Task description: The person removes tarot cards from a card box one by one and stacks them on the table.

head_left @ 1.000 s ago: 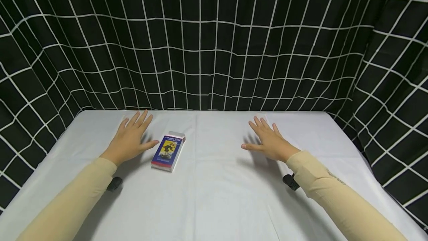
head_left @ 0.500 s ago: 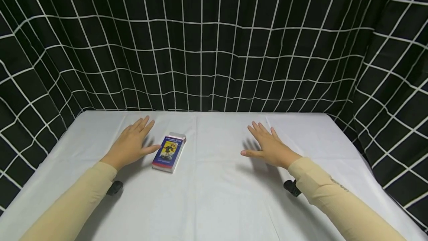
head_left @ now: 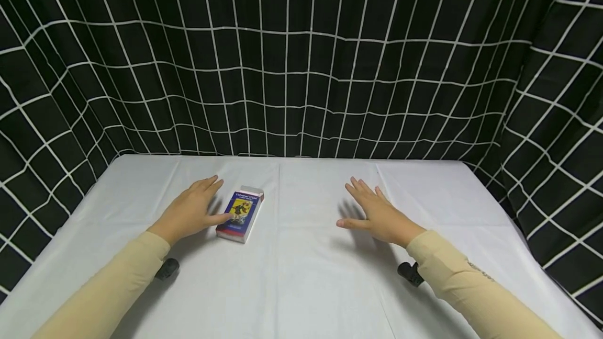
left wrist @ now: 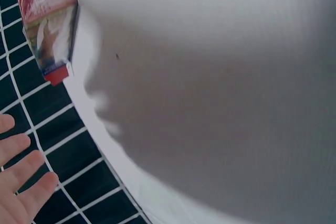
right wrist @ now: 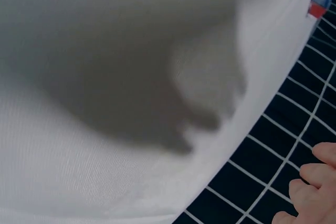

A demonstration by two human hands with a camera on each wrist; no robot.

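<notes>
A blue tarot deck box [head_left: 246, 205] with a yellow picture and a red lower edge lies on the white table cloth, left of the middle. Its pale end flap sticks out at the far end. My left hand [head_left: 192, 212] hovers just left of the box, fingers extended, and its thumb overlaps the box's face in the head view. The left wrist view shows the box [left wrist: 52, 22] at upper left, above the spread fingers [left wrist: 26, 174]. Well to the right, my right hand [head_left: 379, 216] hovers over the cloth with fingers spread, holding nothing.
White cloth [head_left: 301, 276] covers the table. A black curtain with a white grid [head_left: 311, 67] stands behind it and along both sides. Dark wrist-worn devices show under the left sleeve [head_left: 103, 292] and the right sleeve [head_left: 471, 281].
My left hand has drawn back slightly toward me and right, its thumb now over the box in view. My right hand has also shifted slightly nearer. The box stays in place.
</notes>
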